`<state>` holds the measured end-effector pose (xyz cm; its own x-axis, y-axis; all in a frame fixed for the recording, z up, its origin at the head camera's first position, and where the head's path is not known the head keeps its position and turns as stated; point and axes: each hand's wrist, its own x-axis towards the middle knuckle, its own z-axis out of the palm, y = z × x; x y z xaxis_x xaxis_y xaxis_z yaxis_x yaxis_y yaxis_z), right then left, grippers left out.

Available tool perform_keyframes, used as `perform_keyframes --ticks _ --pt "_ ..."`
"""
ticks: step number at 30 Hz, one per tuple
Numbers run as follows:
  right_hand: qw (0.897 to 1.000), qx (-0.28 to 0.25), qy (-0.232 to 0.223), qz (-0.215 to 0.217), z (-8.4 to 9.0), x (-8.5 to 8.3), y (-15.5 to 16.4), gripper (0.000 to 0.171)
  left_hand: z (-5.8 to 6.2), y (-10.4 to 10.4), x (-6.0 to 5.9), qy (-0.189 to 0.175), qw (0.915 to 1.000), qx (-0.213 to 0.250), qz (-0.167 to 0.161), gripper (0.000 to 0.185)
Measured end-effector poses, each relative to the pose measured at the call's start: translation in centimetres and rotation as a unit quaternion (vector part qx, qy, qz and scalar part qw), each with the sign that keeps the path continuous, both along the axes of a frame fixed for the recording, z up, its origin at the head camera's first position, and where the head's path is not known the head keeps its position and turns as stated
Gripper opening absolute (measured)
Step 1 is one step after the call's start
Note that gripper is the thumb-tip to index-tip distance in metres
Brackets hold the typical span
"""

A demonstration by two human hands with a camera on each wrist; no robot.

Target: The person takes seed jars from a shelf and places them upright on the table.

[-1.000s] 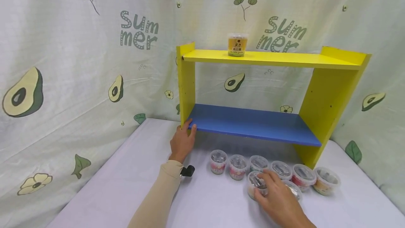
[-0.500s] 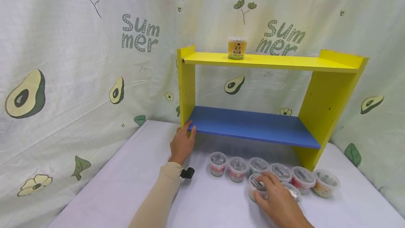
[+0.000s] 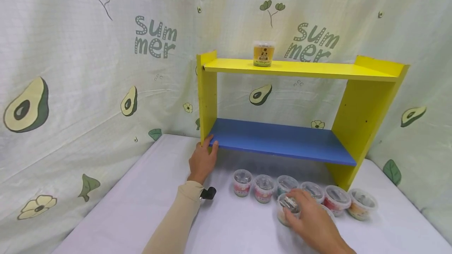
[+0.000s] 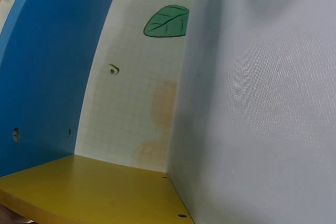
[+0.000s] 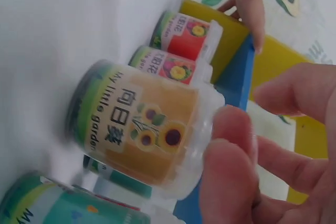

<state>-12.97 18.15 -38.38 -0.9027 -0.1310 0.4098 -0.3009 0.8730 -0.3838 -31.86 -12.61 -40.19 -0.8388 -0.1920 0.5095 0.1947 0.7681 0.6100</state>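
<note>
The shelf unit (image 3: 367, 101) has yellow sides and a yellow top board over a blue lower board (image 3: 282, 141). The cup (image 5: 142, 129) wears an orange label with sunflowers, green bands and clear plastic. The cup on top (image 3: 263, 53) is yellow. The backdrop cloth (image 3: 88, 69) is pale, printed with avocados, leaves and "Summer". The worktop (image 3: 141, 207) is white. The sleeve (image 3: 176, 222) is beige.

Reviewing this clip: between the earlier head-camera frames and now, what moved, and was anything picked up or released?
Little changed. The right hand shifted slightly over the front cup, keeping its grip on the lid; the cup is not visibly lifted off the table. Nothing was released. The left hand still rests against the shelf's left leg, the yellow cup stays on top, and the row of cups is unmoved.
</note>
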Motion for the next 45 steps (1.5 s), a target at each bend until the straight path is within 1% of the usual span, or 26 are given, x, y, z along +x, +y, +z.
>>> perform_keyframes --ticks 2,4,5,8,9,11,12,14,15,17,20,23,27,32,36,41,45 --pt "0.999 -0.019 0.028 0.0 0.4 -0.1 0.2 0.031 0.0 -0.1 0.0 0.003 1.0 0.001 0.0 0.059" --pt "0.999 -0.041 0.034 -0.004 0.9 -0.3 0.4 0.028 0.0 -0.1 0.0 0.005 1.0 0.001 0.0 0.059" --pt "0.998 -0.055 0.023 -0.006 1.2 -0.4 0.5 0.027 0.0 -0.1 0.1 0.005 1.0 0.001 0.0 0.059" --pt "0.993 -0.111 -0.037 -0.012 1.9 -0.7 0.9 0.027 0.0 -0.1 0.1 0.005 1.0 0.001 0.003 0.058" --pt "0.989 -0.132 -0.067 -0.015 2.3 -0.9 1.0 0.029 0.0 -0.1 0.1 0.005 1.0 0.0 0.003 0.058" --pt "0.977 -0.177 -0.117 -0.022 2.8 -1.2 1.2 0.031 0.0 -0.1 0.1 0.004 1.0 0.0 0.004 0.058" --pt "0.971 -0.198 -0.136 -0.022 3.1 -1.4 1.4 0.033 0.0 -0.1 0.1 0.005 1.0 0.001 0.005 0.058" --pt "0.961 -0.231 -0.148 -0.019 3.5 -1.8 1.6 0.035 -0.1 -0.1 0.1 0.005 1.0 0.002 0.004 0.059" --pt "0.959 -0.243 -0.148 -0.018 3.7 -2.0 1.8 0.036 -0.1 0.0 0.1 0.004 1.0 0.003 0.003 0.059" --pt "0.956 -0.263 -0.131 -0.006 4.0 -2.3 2.0 0.036 -0.1 0.0 0.1 0.005 1.0 0.004 0.003 0.059" --pt "0.958 -0.27 -0.094 0.007 4.4 -2.6 2.2 0.035 -0.1 0.1 0.1 0.008 0.9999 0.006 0.004 0.058" --pt "0.957 -0.278 -0.075 0.02 4.7 -2.8 2.4 0.033 -0.1 0.1 0.1 0.008 0.9999 0.005 0.004 0.058" --pt "0.955 -0.287 -0.075 0.023 5.2 -3.0 2.6 0.035 -0.2 0.1 0.1 0.005 1.0 0.003 0.004 0.058" --pt "0.952 -0.295 -0.078 0.013 5.9 -3.3 2.7 0.04 -0.1 0.1 0.0 0.007 0.9999 0.006 0.006 0.057" --pt "0.952 -0.296 -0.081 0.013 6.3 -3.5 2.9 0.041 -0.1 0.3 0.0 0.0 1.0 0.006 0.006 0.057" --pt "0.952 -0.3 -0.061 0.029 6.8 -3.9 3.1 0.039 0.3 0.5 0.2 -0.006 0.9999 0.007 0.007 0.055" --pt "0.955 -0.29 -0.04 0.041 7.8 -4.2 3.2 0.038 0.8 0.4 0.3 -0.005 0.9999 0.006 0.013 0.051"
